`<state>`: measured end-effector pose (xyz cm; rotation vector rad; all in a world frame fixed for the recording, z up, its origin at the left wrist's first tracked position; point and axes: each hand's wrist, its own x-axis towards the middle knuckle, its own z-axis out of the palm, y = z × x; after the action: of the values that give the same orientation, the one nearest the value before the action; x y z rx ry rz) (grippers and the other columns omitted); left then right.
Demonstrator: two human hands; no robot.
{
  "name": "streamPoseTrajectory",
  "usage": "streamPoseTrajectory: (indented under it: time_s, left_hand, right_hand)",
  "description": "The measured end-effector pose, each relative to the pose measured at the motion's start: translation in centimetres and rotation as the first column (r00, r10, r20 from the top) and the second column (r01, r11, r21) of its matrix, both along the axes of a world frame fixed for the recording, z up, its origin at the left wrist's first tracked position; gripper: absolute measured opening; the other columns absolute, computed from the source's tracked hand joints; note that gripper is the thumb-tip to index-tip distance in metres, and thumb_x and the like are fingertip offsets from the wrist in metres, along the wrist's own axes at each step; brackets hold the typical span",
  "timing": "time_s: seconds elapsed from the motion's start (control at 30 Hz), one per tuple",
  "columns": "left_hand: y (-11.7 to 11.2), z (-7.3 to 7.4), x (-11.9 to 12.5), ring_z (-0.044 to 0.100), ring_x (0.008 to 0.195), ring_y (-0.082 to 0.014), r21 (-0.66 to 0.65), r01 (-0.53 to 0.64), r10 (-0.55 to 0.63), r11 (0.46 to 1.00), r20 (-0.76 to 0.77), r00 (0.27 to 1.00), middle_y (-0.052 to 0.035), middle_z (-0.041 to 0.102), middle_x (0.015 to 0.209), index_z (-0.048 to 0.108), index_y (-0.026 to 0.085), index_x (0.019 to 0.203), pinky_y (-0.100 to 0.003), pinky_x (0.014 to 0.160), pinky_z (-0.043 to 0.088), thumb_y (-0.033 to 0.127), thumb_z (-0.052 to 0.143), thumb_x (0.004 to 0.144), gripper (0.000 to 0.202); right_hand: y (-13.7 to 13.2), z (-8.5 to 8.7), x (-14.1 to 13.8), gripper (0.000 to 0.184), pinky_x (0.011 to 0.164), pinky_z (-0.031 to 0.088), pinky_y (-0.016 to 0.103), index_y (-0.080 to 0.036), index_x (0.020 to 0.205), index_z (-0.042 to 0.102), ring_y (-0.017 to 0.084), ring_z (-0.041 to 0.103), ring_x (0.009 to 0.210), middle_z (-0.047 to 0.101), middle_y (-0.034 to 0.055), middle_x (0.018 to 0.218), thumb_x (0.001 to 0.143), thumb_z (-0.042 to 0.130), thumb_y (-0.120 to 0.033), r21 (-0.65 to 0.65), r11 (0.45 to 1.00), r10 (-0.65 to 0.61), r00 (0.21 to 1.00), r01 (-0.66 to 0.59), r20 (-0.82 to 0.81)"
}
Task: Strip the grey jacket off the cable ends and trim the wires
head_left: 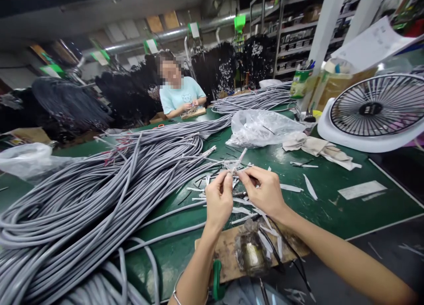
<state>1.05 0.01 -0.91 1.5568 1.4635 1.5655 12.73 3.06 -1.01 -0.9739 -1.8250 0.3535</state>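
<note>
The left hand (218, 199) and right hand (261, 192) are close together, fingertips and thumbs pinched on a frayed pale cable end (233, 169), held raised above the green worktop (326, 199). The step in hand appears to be fine finger work at this end; its exact nature cannot be confirmed. Slit, pale sheath offcuts (309, 186) lie scattered below, near a scarred wooden board (221, 256). A large, looped mass of matte grey cables (99, 199) lies left; crumpled clear polythene (261, 128) lies beyond.
</note>
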Motion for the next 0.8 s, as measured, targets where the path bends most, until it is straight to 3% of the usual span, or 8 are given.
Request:
streamPoseTrajectory:
  time_s: [0.13,0.27,0.4,0.5,0.6,0.8]
  left_hand:
    - [-0.1,0.1,0.1,0.050,0.060,-0.0099,0.037,-0.005,0.010,0.999,-0.130,0.991,-0.0027,0.059,0.072,0.064,0.015,0.095,-0.020,0.054,0.038,0.030,0.045,0.085,0.026]
    - [-0.2,0.1,0.2,0.055,0.066,-0.0115,0.142,-0.062,0.092,0.988,-0.221,0.971,-0.0046,0.063,0.081,0.065,0.017,0.102,-0.021,0.060,0.042,0.025,0.052,0.081,0.026]
    - [-0.4,-0.5,0.4,0.055,0.057,-0.0112,0.144,-0.126,0.150,0.982,-0.173,0.973,-0.0038,0.066,0.072,0.067,0.018,0.099,-0.021,0.055,0.043,0.024,0.054,0.079,0.025]
    - [-0.5,-0.9,0.4,0.057,0.054,-0.0123,0.125,-0.161,0.179,0.979,-0.152,0.972,-0.0041,0.068,0.069,0.069,0.018,0.095,-0.022,0.052,0.044,0.022,0.053,0.079,0.023]
    - [-0.5,-1.0,0.5,0.056,0.051,-0.0115,0.149,-0.167,0.194,0.975,-0.188,0.963,-0.0051,0.069,0.073,0.069,0.017,0.095,-0.021,0.050,0.043,0.019,0.052,0.078,0.024]
    - [-0.7,-0.6,0.8,0.047,0.045,-0.0095,0.295,-0.232,0.321,0.927,-0.301,0.898,-0.0037,0.061,0.060,0.067,0.011,0.094,-0.021,0.047,0.038,0.023,0.050,0.080,0.024]
  right_hand:
    - [0.4,0.2,0.1,0.032,0.048,0.028,0.022,-0.014,0.064,0.058,0.008,0.039,0.048,0.050,-0.0012,0.053,0.085,0.044,-0.033,-0.094,0.994,0.056,0.995,-0.063,-0.076]
    - [0.4,0.4,0.2,0.034,0.045,0.027,0.022,-0.014,0.061,0.055,0.007,0.038,0.046,0.046,-0.0027,0.050,0.086,0.043,-0.033,-0.135,0.987,0.076,0.991,-0.091,-0.114]
    - [-0.3,0.2,0.2,0.027,0.050,0.031,0.022,-0.015,0.062,0.058,0.009,0.042,0.049,0.050,-0.0009,0.054,0.084,0.047,-0.026,0.092,0.996,-0.001,0.999,0.006,-0.050]
    - [-0.7,-0.4,0.2,0.018,0.055,0.036,0.023,-0.015,0.069,0.062,0.011,0.051,0.055,0.057,0.0019,0.059,0.081,0.051,-0.020,0.305,0.952,-0.024,1.000,0.027,-0.014]
    - [-0.8,-0.6,0.2,0.014,0.057,0.038,0.023,-0.015,0.071,0.063,0.013,0.054,0.057,0.059,0.0030,0.060,0.080,0.053,-0.019,0.387,0.921,-0.037,0.999,0.031,0.010]
    - [-0.6,0.0,0.5,0.020,0.053,0.036,0.022,-0.016,0.069,0.061,0.011,0.050,0.053,0.057,0.0015,0.059,0.083,0.049,-0.023,0.221,0.974,-0.049,0.998,0.041,0.034]
